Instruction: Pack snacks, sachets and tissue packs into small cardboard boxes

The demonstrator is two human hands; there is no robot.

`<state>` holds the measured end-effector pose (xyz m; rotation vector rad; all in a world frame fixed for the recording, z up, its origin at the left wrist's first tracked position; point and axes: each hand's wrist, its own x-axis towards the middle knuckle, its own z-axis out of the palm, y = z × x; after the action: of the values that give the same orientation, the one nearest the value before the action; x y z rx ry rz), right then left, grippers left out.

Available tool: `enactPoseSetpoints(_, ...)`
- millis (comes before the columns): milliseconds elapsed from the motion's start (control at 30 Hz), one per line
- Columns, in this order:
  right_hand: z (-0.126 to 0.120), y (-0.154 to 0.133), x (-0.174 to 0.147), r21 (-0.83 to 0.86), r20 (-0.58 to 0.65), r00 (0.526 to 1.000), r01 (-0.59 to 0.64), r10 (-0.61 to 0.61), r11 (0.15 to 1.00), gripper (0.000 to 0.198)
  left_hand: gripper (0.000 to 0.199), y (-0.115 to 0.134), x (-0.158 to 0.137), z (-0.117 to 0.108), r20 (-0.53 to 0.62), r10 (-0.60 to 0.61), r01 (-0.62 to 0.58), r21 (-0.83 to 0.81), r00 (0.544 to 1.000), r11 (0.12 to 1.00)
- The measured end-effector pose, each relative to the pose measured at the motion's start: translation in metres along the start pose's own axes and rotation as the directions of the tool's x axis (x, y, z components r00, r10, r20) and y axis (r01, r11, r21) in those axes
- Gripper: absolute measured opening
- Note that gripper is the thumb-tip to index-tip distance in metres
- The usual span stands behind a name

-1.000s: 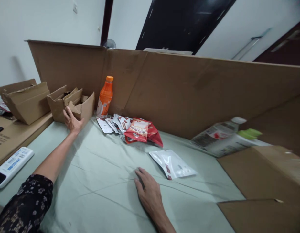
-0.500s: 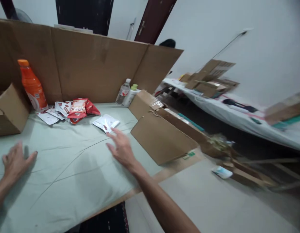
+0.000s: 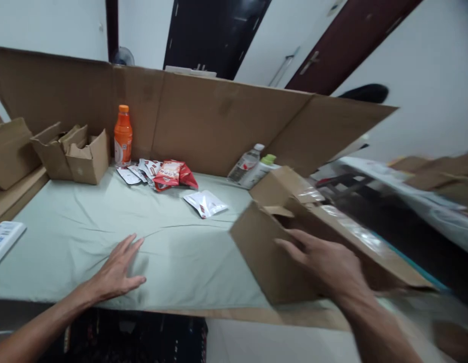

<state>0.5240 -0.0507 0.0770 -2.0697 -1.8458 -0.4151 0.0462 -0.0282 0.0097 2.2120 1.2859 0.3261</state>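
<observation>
My left hand [image 3: 118,269] hovers over or rests on the pale green cloth [image 3: 173,267], fingers stretched and thumb apart, holding nothing. My right hand [image 3: 325,257] is at the near wall of an open cardboard box [image 3: 272,257] at the table's right side. Its thumb and forefinger are apart over that wall; the other fingers are partly hidden and blurred, and I see nothing held. Left of the box lies a white sachet [image 3: 206,202]. Farther back, red snack packets [image 3: 173,174] overlap several white sachets [image 3: 137,172].
An orange bottle [image 3: 123,136] stands by small cardboard boxes [image 3: 86,159] at back left. A clear bottle [image 3: 246,164] and a green-capped white bottle [image 3: 261,170] stand behind the box. A cardboard screen [image 3: 203,116] borders the back. A white keyed object [image 3: 5,242] lies at far left.
My view has turned left, showing more of the table's left side. My right hand has moved from beside the white sachet to the cardboard box. My left hand stays open.
</observation>
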Motion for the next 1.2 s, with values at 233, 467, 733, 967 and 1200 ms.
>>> enactPoseSetpoints(233,-0.071,-0.146,-0.04,0.349,0.052,0.841,0.49,-0.538,0.799,0.027,0.131,0.002,0.014,-0.017,-0.061,0.182,-0.192,-0.294,0.981,0.936)
enactPoseSetpoints(467,-0.091,-0.164,-0.015,0.711,0.338,0.679,0.269,-0.652,0.65,0.037,0.143,0.002,-0.008,-0.033,0.064,0.186,-0.117,-0.574,0.98,0.81)
enactPoseSetpoints(733,-0.042,-0.213,-0.01,0.567,0.531,0.481,0.41,-0.698,0.714,0.048,0.141,0.001,-0.009,-0.025,0.103,0.121,-0.039,-0.583,0.987,0.811)
enactPoseSetpoints(967,-0.029,-0.209,-0.038,0.473,0.453,0.644,0.413,-0.617,0.778,0.059,0.139,-0.004,-0.009,-0.02,0.04,0.123,-0.082,-0.54,0.992,0.838)
enactPoseSetpoints(1200,-0.026,-0.222,-0.031,0.489,0.559,0.62,0.29,-0.551,0.823,0.038,0.138,-0.007,-0.011,-0.016,0.022,0.136,-0.101,-0.556,0.99,0.825)
